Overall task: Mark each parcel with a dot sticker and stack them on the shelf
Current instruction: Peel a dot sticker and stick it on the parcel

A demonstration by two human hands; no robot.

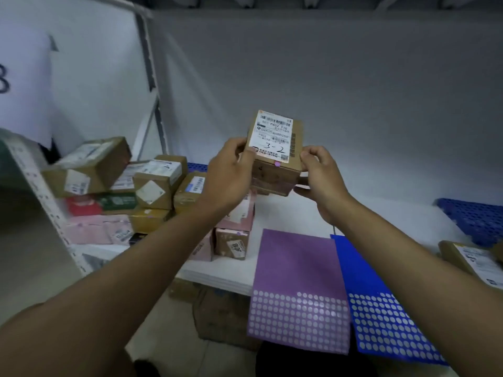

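White shelf (275, 213) below; both hands (272, 170) grip a brown parcel (275, 148).

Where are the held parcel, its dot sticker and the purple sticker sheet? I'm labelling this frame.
held parcel (275, 137): head view, white shipping label.
dot sticker (277, 164): head view, its centre.
purple sticker sheet (296, 262): head view, emptied upper part.

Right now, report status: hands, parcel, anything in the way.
Left hand and right hand both grip the brown parcel, raised above the shelf. Purple dot already on its front edge. Stack of parcels just below; nothing blocking.
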